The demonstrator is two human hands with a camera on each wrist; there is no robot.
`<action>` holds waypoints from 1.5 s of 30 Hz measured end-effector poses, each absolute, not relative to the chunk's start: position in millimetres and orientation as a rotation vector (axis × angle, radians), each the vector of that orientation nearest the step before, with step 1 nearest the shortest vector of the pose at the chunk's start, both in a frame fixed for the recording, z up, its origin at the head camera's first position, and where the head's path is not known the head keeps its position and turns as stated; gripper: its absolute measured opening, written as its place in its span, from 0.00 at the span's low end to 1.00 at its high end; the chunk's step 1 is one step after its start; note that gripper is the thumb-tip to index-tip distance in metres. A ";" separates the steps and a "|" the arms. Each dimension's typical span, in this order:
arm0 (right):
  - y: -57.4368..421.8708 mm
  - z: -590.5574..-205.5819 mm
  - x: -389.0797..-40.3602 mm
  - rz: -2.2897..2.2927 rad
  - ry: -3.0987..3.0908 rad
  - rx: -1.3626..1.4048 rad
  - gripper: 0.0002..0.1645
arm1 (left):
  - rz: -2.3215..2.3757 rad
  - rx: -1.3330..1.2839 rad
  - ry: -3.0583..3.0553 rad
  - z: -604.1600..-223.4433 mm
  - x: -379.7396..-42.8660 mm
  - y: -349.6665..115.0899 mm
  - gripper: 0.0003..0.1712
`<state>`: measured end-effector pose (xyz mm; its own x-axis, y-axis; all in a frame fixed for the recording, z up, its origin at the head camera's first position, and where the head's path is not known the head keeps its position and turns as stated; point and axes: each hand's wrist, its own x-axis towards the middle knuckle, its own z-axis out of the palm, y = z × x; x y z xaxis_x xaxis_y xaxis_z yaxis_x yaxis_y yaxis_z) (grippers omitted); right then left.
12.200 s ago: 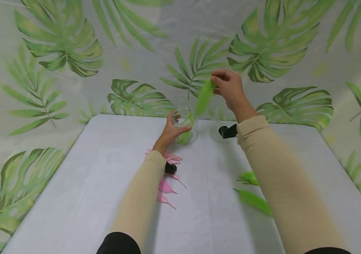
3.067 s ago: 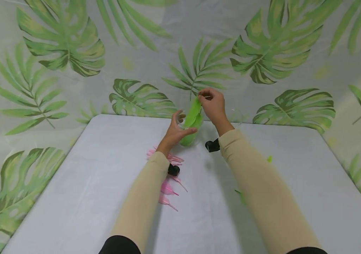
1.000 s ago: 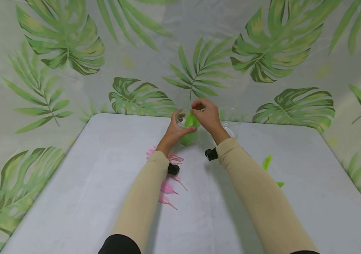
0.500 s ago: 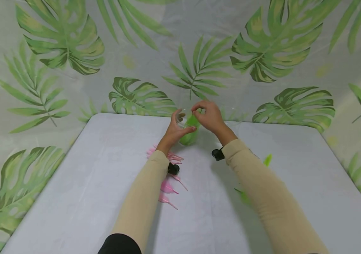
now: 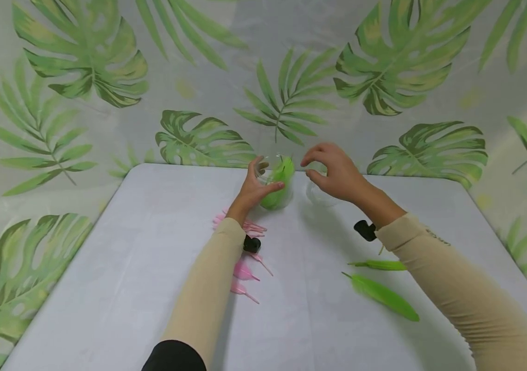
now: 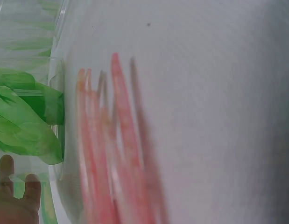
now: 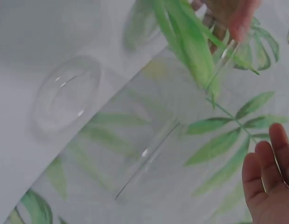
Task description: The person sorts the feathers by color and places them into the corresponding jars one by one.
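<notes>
My left hand (image 5: 250, 195) grips a clear jar (image 5: 270, 167) at the table's far edge, thumb across the near side and fingers behind. Several green feathers (image 5: 285, 169) stand inside it, some poking above the rim. To the jar's right, my right hand (image 5: 335, 172) hovers with fingers parted and nothing between them; in the right wrist view its fingers (image 7: 270, 172) are spread. Behind that hand, partly covered, stands a second clear jar (image 5: 321, 196), whose round base (image 7: 67, 100) shows in the right wrist view.
Pink feathers (image 5: 243, 270) lie by my left forearm, their pale stems (image 6: 128, 121) large in the left wrist view. Green feathers (image 5: 384, 296) rest on the white-covered table (image 5: 309, 330) beside my right sleeve. A leaf-print cloth (image 5: 207, 67) hangs behind the table.
My right hand has let go of a green feather, now in the jar, and moved right with its fingers parting. Over the longer span, more green feathers have gone into the jar.
</notes>
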<state>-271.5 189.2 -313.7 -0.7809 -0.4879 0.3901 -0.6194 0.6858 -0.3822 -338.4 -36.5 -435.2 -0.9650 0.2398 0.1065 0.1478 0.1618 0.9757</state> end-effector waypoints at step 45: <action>347.4 -422.3 -205.6 -0.049 -2.739 1.254 0.21 | 1.960 0.410 2.336 -436.8 -338.0 -36.9 0.59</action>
<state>-205.6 347.4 -422.3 -0.6467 -0.7557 0.1033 -0.7516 0.6544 0.0828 -338.0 -36.9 -436.8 -0.9625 0.2433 0.1202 0.1607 0.1537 0.9750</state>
